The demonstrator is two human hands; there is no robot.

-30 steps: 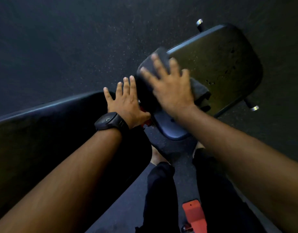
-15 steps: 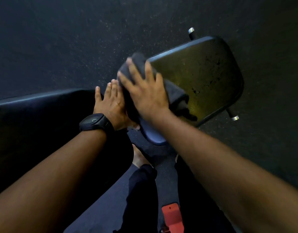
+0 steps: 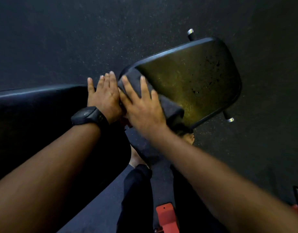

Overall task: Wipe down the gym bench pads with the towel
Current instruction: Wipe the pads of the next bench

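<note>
On a dark, white-flecked rubber floor (image 3: 77, 39), a person bends over a gym bench whose two black pads divide the scene. The long back pad (image 3: 35, 115) runs in from 9 o'clock and the shorter seat pad (image 3: 195, 81) angles away toward 2 o'clock, its glossy top catching a yellowish sheen with small dark scuffs near the far end.

A dark towel (image 3: 170, 108) lies bunched on the seat pad's corner nearest the centre, draped over the edge. The right hand (image 3: 141, 108) presses flat on it, fingers spread and nearly straight, not gripping the cloth. The left hand (image 3: 104, 96), with a black watch (image 3: 87, 115) at the wrist, rests palm-down on the rounded end of the back pad, fingers straight and close together. The two hands sit just beside each other at the gap between the pads.

Two short metal-tipped pegs jut from under the seat pad, one at 12 o'clock of the pad (image 3: 190, 33) and one at its 4 o'clock side (image 3: 229, 119). Open floor spreads from 10 o'clock round to 3 o'clock beyond the pad edges.

At 6 o'clock, dark trouser legs (image 3: 136, 190) and a bare foot (image 3: 135, 158) stand between the pads, with a red bracket (image 3: 166, 217) of the bench frame low in the picture.
</note>
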